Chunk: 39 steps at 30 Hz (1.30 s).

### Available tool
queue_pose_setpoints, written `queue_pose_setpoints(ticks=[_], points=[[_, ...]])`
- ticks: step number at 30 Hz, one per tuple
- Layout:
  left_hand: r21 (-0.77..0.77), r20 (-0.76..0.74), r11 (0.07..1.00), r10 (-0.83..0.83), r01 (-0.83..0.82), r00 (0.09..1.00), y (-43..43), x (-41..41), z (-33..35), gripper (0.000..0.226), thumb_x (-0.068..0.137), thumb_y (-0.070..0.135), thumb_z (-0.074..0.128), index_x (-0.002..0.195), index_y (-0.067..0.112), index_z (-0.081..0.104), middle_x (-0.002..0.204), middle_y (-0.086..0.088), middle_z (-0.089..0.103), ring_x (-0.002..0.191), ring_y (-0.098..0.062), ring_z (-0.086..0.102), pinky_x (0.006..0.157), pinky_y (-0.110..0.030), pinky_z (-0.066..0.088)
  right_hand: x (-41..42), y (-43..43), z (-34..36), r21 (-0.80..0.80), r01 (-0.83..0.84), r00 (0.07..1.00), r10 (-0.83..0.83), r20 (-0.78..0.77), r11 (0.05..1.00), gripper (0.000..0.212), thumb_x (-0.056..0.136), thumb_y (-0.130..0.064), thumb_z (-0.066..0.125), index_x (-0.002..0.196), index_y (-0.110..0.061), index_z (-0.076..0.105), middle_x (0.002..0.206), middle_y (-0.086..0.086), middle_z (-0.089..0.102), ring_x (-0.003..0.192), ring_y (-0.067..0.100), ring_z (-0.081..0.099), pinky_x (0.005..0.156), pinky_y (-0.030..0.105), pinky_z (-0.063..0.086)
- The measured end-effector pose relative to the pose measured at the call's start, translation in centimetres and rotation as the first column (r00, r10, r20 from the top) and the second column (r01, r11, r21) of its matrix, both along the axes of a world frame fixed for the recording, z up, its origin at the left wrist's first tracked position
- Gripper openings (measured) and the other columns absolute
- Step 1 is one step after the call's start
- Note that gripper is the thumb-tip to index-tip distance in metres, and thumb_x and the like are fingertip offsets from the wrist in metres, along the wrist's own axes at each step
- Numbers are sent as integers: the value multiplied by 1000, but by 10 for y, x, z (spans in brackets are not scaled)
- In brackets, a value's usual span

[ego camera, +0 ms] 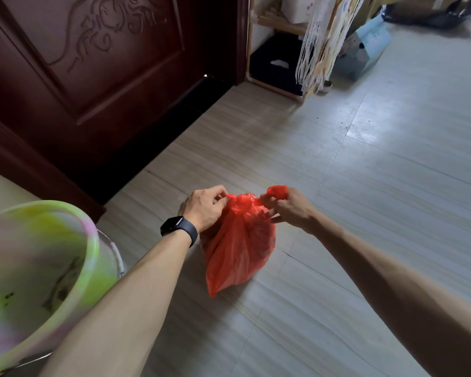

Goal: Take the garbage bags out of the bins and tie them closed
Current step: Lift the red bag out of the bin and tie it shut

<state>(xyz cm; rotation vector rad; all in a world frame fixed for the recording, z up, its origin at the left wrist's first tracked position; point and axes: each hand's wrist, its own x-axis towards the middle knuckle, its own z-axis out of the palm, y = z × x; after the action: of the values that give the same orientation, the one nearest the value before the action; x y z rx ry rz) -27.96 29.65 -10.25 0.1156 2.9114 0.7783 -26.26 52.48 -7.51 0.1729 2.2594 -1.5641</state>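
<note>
The red garbage bag (238,248) is out of the bin, near the middle of the floor, its plump body standing upright with one pointed corner reaching the tiles at seven o'clock. Its thin plastic is glossy and creased, gathered tight at the top into a bunched neck. The left hand (203,208), at ten o'clock of the bag, pinches one twisted ear of the plastic between thumb and fingertips; a black watch (178,227) sits on that wrist. The right hand (288,209), at one o'clock, has its fingers curled round the other ear, a red tuft poking up above the fist. The floor (365,186) is pale grey-beige tile with a faint wood-grain streak, thin seams and a bright sheen towards two o'clock. At eight o'clock, near the bag, stands a bin (65,206) with a swirled green, pink and white rim, dark specks on its inside. A dark red carved door (93,63) fills eleven o'clock. At twelve o'clock a light wooden shelf (249,50) holds a dark box (275,66), white fringed lace (318,44) hanging just beside it, and a pale blue box (370,47) lies at one o'clock.
</note>
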Motion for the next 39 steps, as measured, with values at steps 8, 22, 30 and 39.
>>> queue_pose_setpoints(ticks=[8, 22, 30, 39], points=[[219, 143, 974, 33, -64, 989, -4, -5, 1, 28, 81, 46, 62, 107, 37, 66, 107, 12, 68, 104, -17, 64, 90, -29, 48, -5, 1, 1, 45, 100, 994, -98, -38, 994, 23, 93, -26, 66, 97, -4, 72, 79, 7, 72, 61, 12, 66, 77, 46, 61], [66, -187, 989, -121, 136, 975, 53, 13, -23, 29, 96, 52, 47, 116, 40, 66, 105, 2, 60, 101, -24, 58, 79, -35, 49, -15, -4, 19, 189, 232, 913, -146, -382, 954, 23, 94, -37, 61, 79, -21, 69, 70, -1, 71, 56, 6, 64, 59, 26, 49], [42, -440, 997, -44, 70, 897, 49, 24, -47, 26, 98, 41, 49, 109, 27, 67, 105, 0, 66, 86, -27, 62, 71, -38, 53, -22, -11, 32, 190, 327, 828, -183, -531, 926, 31, 90, -32, 64, 72, -8, 67, 65, 10, 68, 66, 32, 65, 62, 48, 52], [41, -447, 999, -10, 32, 895, 55, 29, -69, 27, 96, 41, 50, 105, 25, 70, 109, 3, 69, 92, -26, 64, 75, -39, 56, -18, -6, 31, 192, 344, 816, -193, -544, 919, 33, 90, -31, 67, 71, -4, 67, 64, 11, 67, 62, 32, 63, 58, 48, 51]])
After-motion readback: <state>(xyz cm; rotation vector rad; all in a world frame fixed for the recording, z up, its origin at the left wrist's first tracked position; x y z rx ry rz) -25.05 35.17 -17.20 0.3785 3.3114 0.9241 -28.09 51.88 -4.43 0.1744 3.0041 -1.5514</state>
